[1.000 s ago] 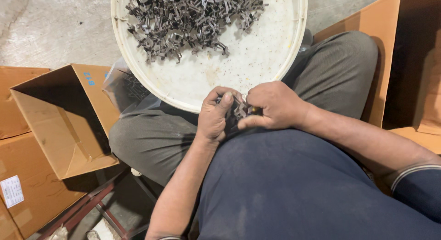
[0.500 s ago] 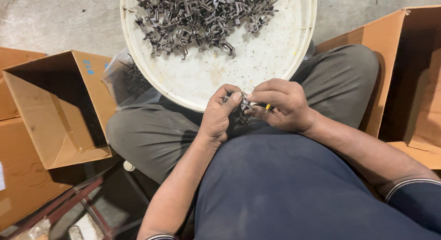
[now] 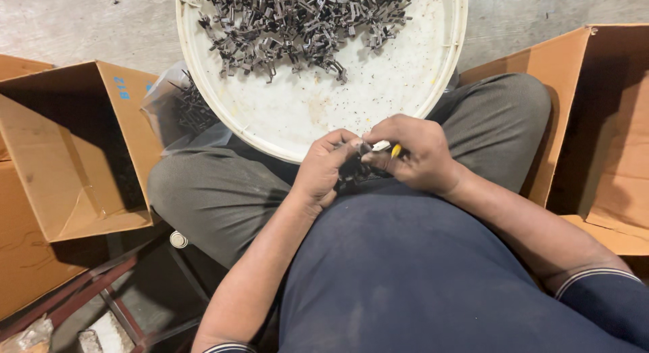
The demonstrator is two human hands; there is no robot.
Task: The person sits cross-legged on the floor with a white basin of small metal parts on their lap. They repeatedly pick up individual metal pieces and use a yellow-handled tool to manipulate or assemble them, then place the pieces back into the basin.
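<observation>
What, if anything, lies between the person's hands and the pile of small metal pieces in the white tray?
Nothing visible. Only bare tray floor separates the left hand and right hand from the metal pieces heaped at its far side.

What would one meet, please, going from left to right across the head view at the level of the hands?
Open cardboard box → grey trouser knee → left hand → small dark metal parts → right hand → second open cardboard box.
</observation>
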